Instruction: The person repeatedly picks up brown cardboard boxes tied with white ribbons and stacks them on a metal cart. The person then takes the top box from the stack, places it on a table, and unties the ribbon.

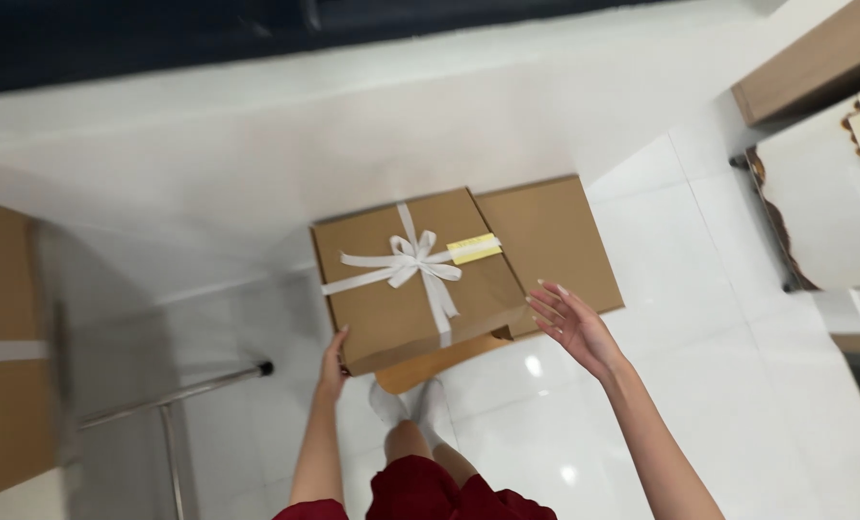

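Note:
A brown cardboard gift box (382, 308) tied with a white ribbon bow (410, 260) and bearing a small yellow label (474, 248) sits tilted on top of other brown boxes (555, 241) on the floor. My left hand (333, 361) grips its near left corner from the side. My right hand (569, 323) hovers open, fingers spread, just to the right of the box's near right edge, apart from it. My legs in white socks (406, 404) and a red garment show below.
White glossy tile floor (699, 385) all around. A white wall runs behind the boxes. A large cardboard box (1, 347) stands at the left, with a metal rod frame (170, 404) beside it. A wooden-topped furniture piece (815, 67) is at the upper right.

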